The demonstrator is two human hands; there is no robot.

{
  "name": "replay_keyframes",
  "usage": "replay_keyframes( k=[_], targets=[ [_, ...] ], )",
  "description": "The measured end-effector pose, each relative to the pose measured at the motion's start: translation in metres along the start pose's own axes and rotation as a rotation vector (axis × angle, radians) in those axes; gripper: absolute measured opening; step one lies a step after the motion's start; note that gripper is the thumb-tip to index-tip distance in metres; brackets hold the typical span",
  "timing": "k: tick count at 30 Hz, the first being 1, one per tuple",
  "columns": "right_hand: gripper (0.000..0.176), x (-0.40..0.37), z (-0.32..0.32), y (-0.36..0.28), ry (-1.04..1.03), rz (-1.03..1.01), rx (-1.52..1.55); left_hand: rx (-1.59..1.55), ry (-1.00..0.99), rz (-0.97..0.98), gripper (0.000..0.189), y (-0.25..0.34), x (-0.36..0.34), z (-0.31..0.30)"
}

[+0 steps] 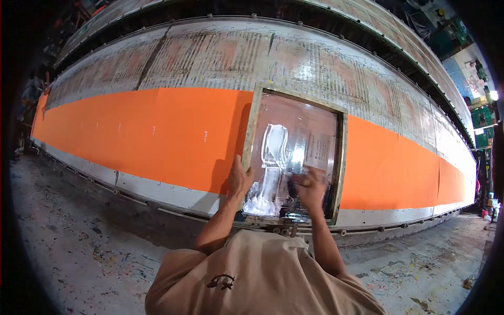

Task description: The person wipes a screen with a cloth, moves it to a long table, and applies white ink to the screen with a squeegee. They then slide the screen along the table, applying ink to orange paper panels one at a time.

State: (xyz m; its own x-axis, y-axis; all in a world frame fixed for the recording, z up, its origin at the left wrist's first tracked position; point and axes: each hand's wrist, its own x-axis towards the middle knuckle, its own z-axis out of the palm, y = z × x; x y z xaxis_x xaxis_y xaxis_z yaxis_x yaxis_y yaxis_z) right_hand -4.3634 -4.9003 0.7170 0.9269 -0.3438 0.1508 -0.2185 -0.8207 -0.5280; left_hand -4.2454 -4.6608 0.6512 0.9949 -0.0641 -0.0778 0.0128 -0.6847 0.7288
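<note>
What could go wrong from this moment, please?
The wooden-framed mesh screen may shift if the left hand slips, smudging the long orange fabric.
The thick white paste pooled at the near edge could leak onto the fabric.
The right hand, holding a dark tool, may press unevenly.

No word or number can be read outright. Inside the printing screen (pixel 295 119), on its right half, a pale patch (pixel 318 149) carries several lines of dark print, too small and blurred to make out. On the orange cloth (pixel 147 136) a small white mark (pixel 205 136) stands left of the screen. It may be lettering, but that cannot be told. The beige shirt (pixel 273 283) bears a dark emblem (pixel 220 282), a curved shape with no legible letters.
</note>
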Motion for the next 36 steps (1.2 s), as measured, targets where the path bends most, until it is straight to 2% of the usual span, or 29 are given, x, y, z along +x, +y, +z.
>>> replay_keyframes(
  k=[2, 3, 4, 5, 7, 8, 9, 10, 11, 13, 14, 15, 17, 18, 21, 25, 26, 28, 29, 30, 31, 33, 36],
  targets=[
    [0.026, -0.021, -0.038, 0.076, -0.017, 0.366, 0.554, -0.055, -0.021, 0.001, 0.052, 0.013, -0.004, -0.006],
    [0.029, -0.031, -0.057, 0.114, 0.048, 0.553, 0.805, -0.104, -0.033, 0.012, 0.054, 0.021, -0.008, -0.004],
    [0.032, -0.039, -0.075, 0.13, 0.219, 0.725, 0.975, -0.096, 0.006, 0.01, 0.052, 0.028, -0.01, 0.014],
    [0.032, -0.041, -0.084, 0.158, 0.224, 0.724, 0.98, -0.094, 0.006, 0.016, 0.052, 0.039, -0.009, 0.036],
    [0.031, -0.047, -0.105, 0.235, 0.412, 0.628, 1.094, -0.219, 0.022, -0.008, 0.047, 0.074, -0.015, 0.09],
    [0.031, -0.04, -0.127, 0.26, 0.396, 0.63, 1.095, -0.188, -0.032, -0.089, 0.051, 0.099, -0.017, 0.113],
    [0.03, -0.025, -0.15, 0.276, 0.315, 0.678, 0.871, -0.152, -0.085, -0.167, 0.054, 0.123, -0.021, 0.132],
    [0.029, -0.012, -0.168, 0.293, 0.239, 0.71, 0.651, -0.113, -0.052, -0.153, 0.055, 0.141, -0.032, 0.157],
    [0.029, -0.01, -0.177, 0.311, 0.23, 0.712, 0.668, -0.067, -0.022, -0.138, 0.055, 0.152, -0.041, 0.182],
    [0.029, -0.013, -0.191, 0.351, 0.263, 0.882, 0.786, -0.055, 0.023, -0.059, 0.059, 0.161, -0.063, 0.214],
    [0.026, -0.029, -0.196, 0.37, 0.194, 0.791, 0.863, -0.071, -0.017, -0.08, 0.06, 0.161, -0.073, 0.216],
    [0.026, -0.043, -0.2, 0.369, 0.184, 0.792, 0.864, -0.09, -0.059, -0.106, 0.061, 0.165, -0.084, 0.21],
    [0.022, -0.07, -0.2, 0.359, 0.311, 0.643, 0.943, -0.011, 0.021, -0.048, 0.057, 0.144, -0.092, 0.221],
    [0.021, -0.079, -0.199, 0.365, 0.278, 0.739, 1.029, 0.066, 0.1, 0.022, 0.053, 0.146, -0.093, 0.219],
    [0.028, -0.086, -0.174, 0.376, 0.346, 0.692, 0.968, 0.233, 0.031, 0.052, 0.048, 0.15, -0.09, 0.21],
    [0.029, -0.089, -0.158, 0.41, 0.214, 0.709, 0.955, 0.165, 0.031, 0.026, 0.053, 0.152, -0.093, 0.21],
    [0.031, -0.093, -0.151, 0.416, 0.124, 0.515, 0.633, 0.118, 0.109, 0.094, 0.053, 0.143, -0.093, 0.218],
    [0.039, -0.083, -0.157, 0.358, -0.052, 0.392, 0.129, 0.098, 0.072, 0.052, 0.052, 0.145, -0.092, 0.21],
    [0.034, -0.078, -0.142, 0.326, 0.034, 0.222, 0.041, 0.075, 0.04, 0.019, 0.051, 0.149, -0.094, 0.21],
    [0.028, -0.07, -0.125, 0.298, 0.122, 0.05, -0.045, 0.052, 0.085, 0.059, 0.05, 0.147, -0.094, 0.21],
    [0.024, -0.038, -0.122, 0.259, -0.132, 0.038, -0.148, 0.036, 0.073, 0.052, 0.05, 0.147, -0.09, 0.211],
    [0.022, 0.049, -0.124, 0.191, -0.425, -0.013, -0.199, -0.002, 0.043, 0.003, 0.049, 0.147, -0.092, 0.211],
    [0.015, 0.164, -0.082, 0.19, -0.329, -0.283, -0.127, 0.022, 0.009, 0.009, 0.053, 0.148, -0.092, 0.207]
  ],
)
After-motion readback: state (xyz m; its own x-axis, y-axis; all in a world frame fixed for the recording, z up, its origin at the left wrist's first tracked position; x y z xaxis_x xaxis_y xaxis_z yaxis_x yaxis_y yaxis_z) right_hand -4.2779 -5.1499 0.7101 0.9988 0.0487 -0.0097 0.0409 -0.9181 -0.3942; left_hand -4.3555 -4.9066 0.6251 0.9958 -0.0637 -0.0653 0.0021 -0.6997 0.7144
